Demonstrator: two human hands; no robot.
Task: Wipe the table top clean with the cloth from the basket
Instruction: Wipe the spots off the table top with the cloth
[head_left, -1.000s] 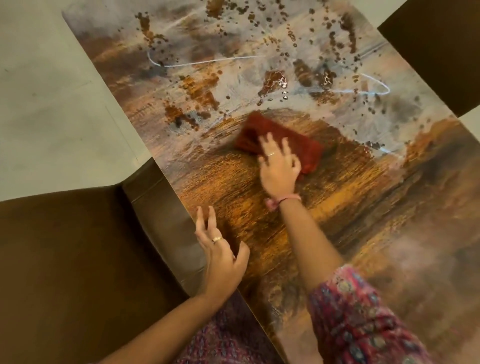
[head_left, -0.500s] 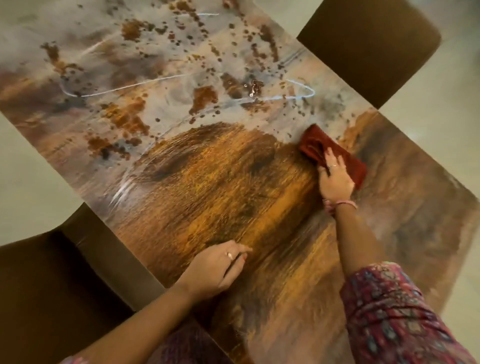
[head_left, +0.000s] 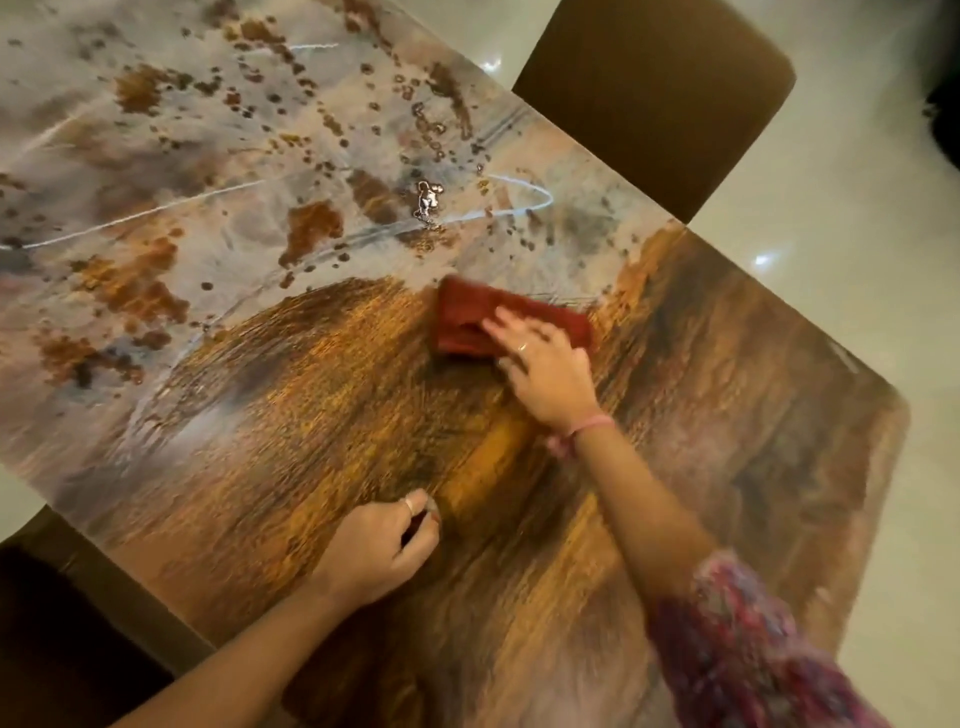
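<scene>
A folded dark red cloth (head_left: 467, 322) lies flat on the brown wooden table top (head_left: 727, 441), near the middle. My right hand (head_left: 545, 364) presses down on the cloth's near right part with its fingers spread. My left hand (head_left: 379, 551) rests on the table closer to me, fingers curled in with nothing in them. The far half of the table (head_left: 208, 156) is pale and filmy with many brown spots and a small puddle (head_left: 427, 200). The near half shows dark, streaked wood.
A brown chair (head_left: 654, 98) stands at the table's far right side. Another brown chair (head_left: 62, 639) sits at the near left corner. Pale shiny floor tiles (head_left: 857, 234) surround the table. The table's right edge runs diagonally close to the cloth.
My right hand slid the cloth from the middle to the right edge, then back left toward the middle. My left hand curled its fingers and moved onto the table.
</scene>
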